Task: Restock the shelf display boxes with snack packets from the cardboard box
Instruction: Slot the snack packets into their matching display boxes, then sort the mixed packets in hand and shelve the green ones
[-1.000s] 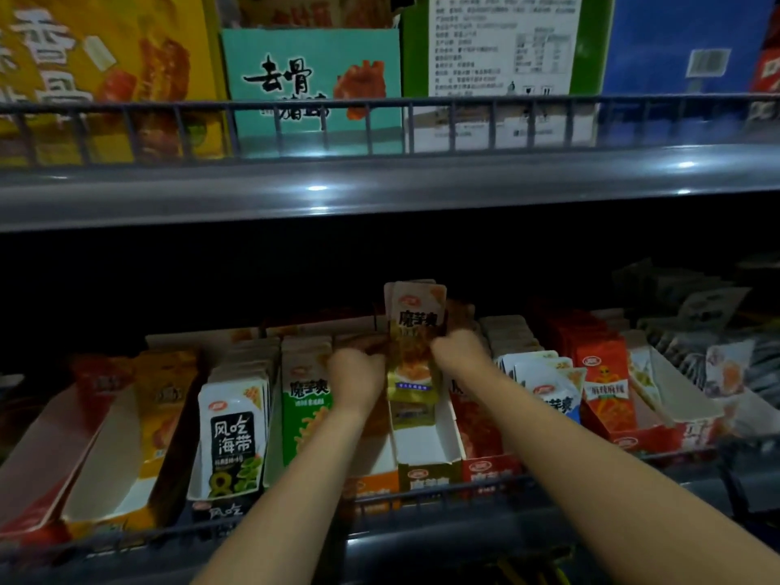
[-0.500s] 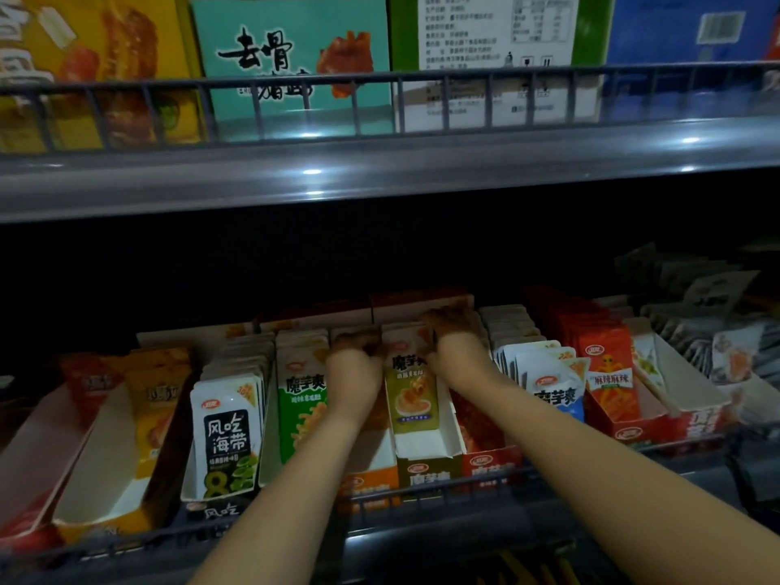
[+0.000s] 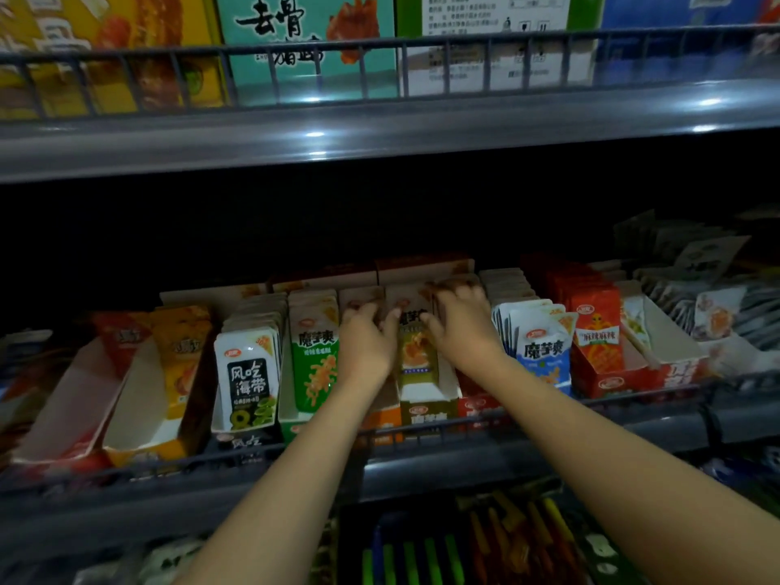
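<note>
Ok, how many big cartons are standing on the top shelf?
4: a yellow carton at left, a teal carton beside it, a white-and-green carton right of centre, a blue carton rightmost. More may sit beyond the frame.

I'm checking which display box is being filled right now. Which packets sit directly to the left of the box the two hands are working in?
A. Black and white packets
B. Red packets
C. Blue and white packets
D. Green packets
D: both hands, left hand and right hand, are on the olive packets, and the next box to the left holds the green packets.
</note>
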A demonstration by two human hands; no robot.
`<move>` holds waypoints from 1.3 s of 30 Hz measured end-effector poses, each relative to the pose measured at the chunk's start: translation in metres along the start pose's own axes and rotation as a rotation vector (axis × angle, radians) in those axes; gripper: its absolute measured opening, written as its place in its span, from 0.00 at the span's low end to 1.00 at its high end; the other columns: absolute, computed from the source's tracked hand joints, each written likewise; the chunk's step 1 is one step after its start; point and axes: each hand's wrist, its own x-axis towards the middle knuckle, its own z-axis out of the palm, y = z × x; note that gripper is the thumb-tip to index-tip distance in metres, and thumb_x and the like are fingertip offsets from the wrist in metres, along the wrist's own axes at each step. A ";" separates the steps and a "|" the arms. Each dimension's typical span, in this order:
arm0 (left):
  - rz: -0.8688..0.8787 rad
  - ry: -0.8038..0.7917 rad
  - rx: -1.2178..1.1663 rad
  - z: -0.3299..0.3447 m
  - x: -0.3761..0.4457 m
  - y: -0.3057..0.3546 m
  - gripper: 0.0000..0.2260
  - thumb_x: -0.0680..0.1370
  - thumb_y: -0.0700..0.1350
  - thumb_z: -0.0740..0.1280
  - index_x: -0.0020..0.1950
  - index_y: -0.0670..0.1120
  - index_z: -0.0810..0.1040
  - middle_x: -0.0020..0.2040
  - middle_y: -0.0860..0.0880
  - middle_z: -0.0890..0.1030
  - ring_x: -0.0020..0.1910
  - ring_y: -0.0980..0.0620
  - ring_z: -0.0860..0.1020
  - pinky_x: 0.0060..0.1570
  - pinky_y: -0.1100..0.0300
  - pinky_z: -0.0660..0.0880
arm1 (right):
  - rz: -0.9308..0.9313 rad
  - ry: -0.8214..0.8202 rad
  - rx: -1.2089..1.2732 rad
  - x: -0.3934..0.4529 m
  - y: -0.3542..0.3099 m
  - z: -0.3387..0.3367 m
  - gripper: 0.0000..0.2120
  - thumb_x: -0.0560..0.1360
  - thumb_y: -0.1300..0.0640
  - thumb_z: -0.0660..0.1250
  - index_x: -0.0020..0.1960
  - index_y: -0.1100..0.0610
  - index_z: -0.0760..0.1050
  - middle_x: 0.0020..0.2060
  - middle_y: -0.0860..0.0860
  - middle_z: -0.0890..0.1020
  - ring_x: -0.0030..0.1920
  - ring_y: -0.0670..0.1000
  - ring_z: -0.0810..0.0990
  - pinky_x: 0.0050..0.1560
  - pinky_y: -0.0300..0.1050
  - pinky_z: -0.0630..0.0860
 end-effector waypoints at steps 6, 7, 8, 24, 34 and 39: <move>0.099 0.059 -0.122 -0.024 -0.087 0.005 0.12 0.80 0.47 0.62 0.61 0.47 0.77 0.59 0.51 0.75 0.47 0.75 0.68 0.44 0.86 0.58 | 0.003 -0.017 0.463 -0.086 -0.006 -0.015 0.14 0.76 0.56 0.66 0.61 0.54 0.76 0.52 0.47 0.79 0.54 0.44 0.75 0.52 0.27 0.68; 0.087 0.056 -0.155 -0.025 -0.103 0.003 0.11 0.80 0.46 0.63 0.60 0.47 0.78 0.58 0.52 0.75 0.45 0.79 0.67 0.43 0.87 0.58 | 0.034 -0.031 0.532 -0.104 -0.007 -0.017 0.12 0.76 0.56 0.66 0.59 0.54 0.77 0.49 0.45 0.79 0.50 0.42 0.76 0.48 0.26 0.69; 0.075 0.055 -0.187 -0.026 -0.120 -0.001 0.10 0.80 0.46 0.63 0.59 0.47 0.78 0.57 0.53 0.76 0.45 0.80 0.67 0.44 0.86 0.60 | 0.067 -0.038 0.580 -0.121 -0.007 -0.017 0.10 0.76 0.56 0.66 0.57 0.53 0.78 0.46 0.44 0.79 0.47 0.42 0.77 0.46 0.25 0.70; -0.573 -0.248 -0.276 0.052 -0.331 -0.165 0.10 0.82 0.47 0.58 0.58 0.50 0.77 0.57 0.50 0.79 0.54 0.51 0.77 0.50 0.61 0.74 | 0.568 -0.579 0.607 -0.376 0.064 0.104 0.12 0.77 0.50 0.65 0.55 0.56 0.78 0.44 0.50 0.80 0.48 0.50 0.79 0.44 0.35 0.73; -0.709 -0.382 -0.152 0.101 -0.375 -0.237 0.10 0.80 0.39 0.61 0.57 0.41 0.79 0.57 0.48 0.79 0.56 0.51 0.75 0.50 0.68 0.67 | 0.747 -0.771 0.467 -0.432 0.096 0.180 0.13 0.77 0.52 0.65 0.57 0.58 0.78 0.53 0.54 0.81 0.56 0.54 0.77 0.50 0.41 0.70; -0.771 -0.457 -0.161 0.132 -0.400 -0.275 0.08 0.79 0.36 0.62 0.55 0.38 0.79 0.54 0.44 0.80 0.57 0.47 0.77 0.53 0.66 0.70 | 0.869 -0.841 0.427 -0.454 0.115 0.223 0.12 0.77 0.53 0.65 0.60 0.55 0.77 0.57 0.53 0.79 0.59 0.55 0.76 0.51 0.39 0.71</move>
